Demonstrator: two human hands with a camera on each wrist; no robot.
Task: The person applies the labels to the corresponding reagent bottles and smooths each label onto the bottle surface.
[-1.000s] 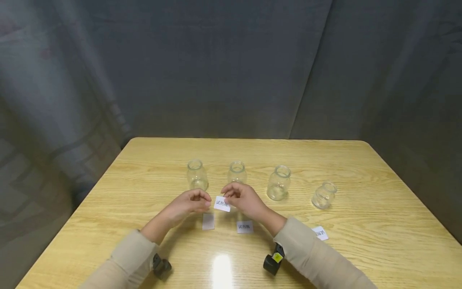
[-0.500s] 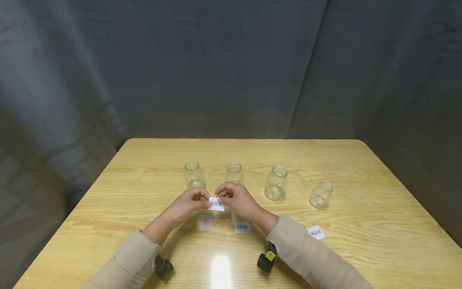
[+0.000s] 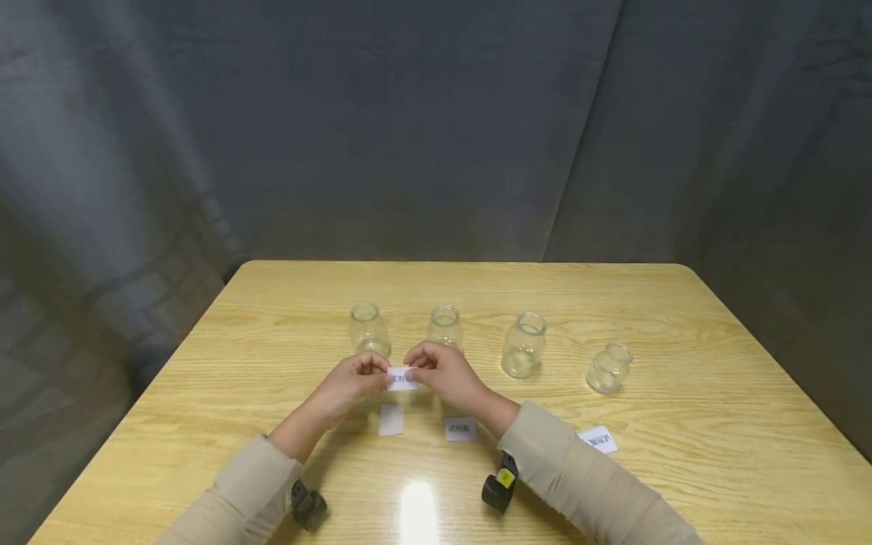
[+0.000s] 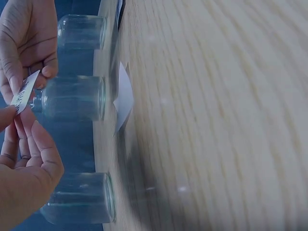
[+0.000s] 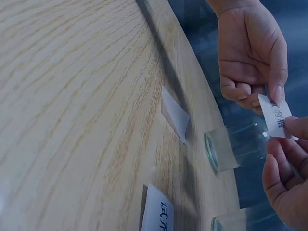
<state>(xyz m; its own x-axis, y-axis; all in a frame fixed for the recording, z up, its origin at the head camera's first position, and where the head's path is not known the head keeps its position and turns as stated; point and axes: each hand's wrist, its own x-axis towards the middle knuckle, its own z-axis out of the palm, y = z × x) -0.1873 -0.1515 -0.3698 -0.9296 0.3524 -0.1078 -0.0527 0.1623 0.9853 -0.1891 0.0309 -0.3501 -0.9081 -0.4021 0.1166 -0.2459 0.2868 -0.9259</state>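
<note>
In the head view, a white paper label (image 3: 400,379) printed with dark characters is held up between both hands. My left hand (image 3: 350,387) pinches its left edge between thumb and fingers. At its opposite edge, my right hand (image 3: 450,378) pinches it the same way. The wrist views show the thumbs on the printed face of the label (image 5: 272,114). Just behind the hands stand two clear glass jars, one at the left (image 3: 368,329) and one in the middle (image 3: 445,328); the hands partly hide their lower parts.
A blank-faced paper piece (image 3: 391,420) and a printed label (image 3: 459,429) lie on the wooden table (image 3: 272,333) below the hands. Another printed label (image 3: 599,440) lies by the right sleeve. Farther right stand a glass jar (image 3: 523,350) and a smaller one (image 3: 609,369).
One second ago only my right hand held the label, with the left fingers apart from it. The right hand has moved left, and the left thumb and fingers now grip the label's left edge.
</note>
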